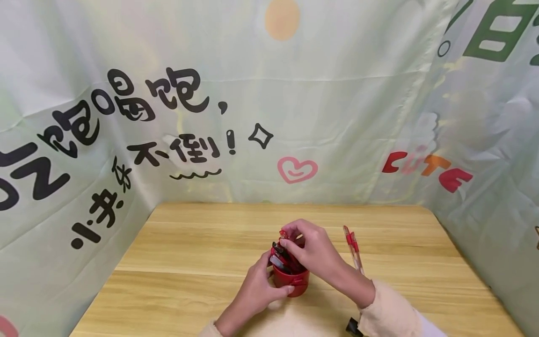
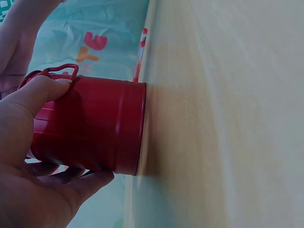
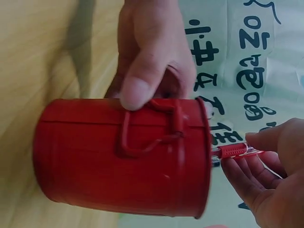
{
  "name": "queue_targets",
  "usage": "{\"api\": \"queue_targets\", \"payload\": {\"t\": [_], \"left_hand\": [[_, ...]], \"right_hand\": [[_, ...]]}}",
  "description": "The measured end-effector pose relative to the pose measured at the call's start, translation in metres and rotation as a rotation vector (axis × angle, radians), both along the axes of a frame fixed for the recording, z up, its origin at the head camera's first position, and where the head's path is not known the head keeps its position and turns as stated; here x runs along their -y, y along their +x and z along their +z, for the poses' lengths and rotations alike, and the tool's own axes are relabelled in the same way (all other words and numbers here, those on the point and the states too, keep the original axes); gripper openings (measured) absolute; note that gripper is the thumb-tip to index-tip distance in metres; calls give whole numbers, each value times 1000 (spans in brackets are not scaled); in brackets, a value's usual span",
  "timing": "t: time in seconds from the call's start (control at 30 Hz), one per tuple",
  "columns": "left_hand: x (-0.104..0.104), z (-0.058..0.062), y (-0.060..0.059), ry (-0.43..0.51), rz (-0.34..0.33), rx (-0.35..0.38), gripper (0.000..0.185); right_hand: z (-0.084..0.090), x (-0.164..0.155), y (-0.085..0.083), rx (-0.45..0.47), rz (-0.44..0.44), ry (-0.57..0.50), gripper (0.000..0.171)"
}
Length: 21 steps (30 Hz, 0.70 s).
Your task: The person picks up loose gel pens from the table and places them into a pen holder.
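A small red tin cup (image 1: 292,281) with a wire handle stands on the wooden table (image 1: 189,262), holding several pens. My left hand (image 1: 273,283) grips its side, thumb on the front by the handle, fingers round the back. My right hand (image 1: 290,241) is over the rim and pinches a red pen (image 3: 232,151) whose lower end is inside the cup. In the left wrist view the thumb (image 2: 42,95) lies on the cup (image 2: 90,126). The right wrist view shows the cup (image 3: 123,156) with the left thumb (image 3: 142,71) at its handle.
Another red pen (image 1: 353,248) lies on the table just right of my right wrist. Printed cloth (image 1: 269,117) hangs as walls at the back and on both sides of the table. A small black object (image 1: 351,326) sits at my right sleeve.
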<state>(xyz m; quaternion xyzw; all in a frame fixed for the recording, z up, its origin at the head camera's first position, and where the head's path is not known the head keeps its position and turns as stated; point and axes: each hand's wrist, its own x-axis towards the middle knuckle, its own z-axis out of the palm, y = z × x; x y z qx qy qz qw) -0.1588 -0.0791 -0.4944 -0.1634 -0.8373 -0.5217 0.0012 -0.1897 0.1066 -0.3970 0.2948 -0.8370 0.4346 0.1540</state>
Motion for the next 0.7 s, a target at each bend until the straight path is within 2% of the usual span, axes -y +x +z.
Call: {"api": "queue_targets", "payload": {"t": [0.33, 0.7], "left_hand": [[0, 2, 0, -11, 0, -3, 90], [-1, 1, 0, -8, 0, 9, 89]], "right_hand": [[-14, -2, 2, 73, 15, 3, 19], [-24, -3, 3, 135, 28, 27, 18]]}}
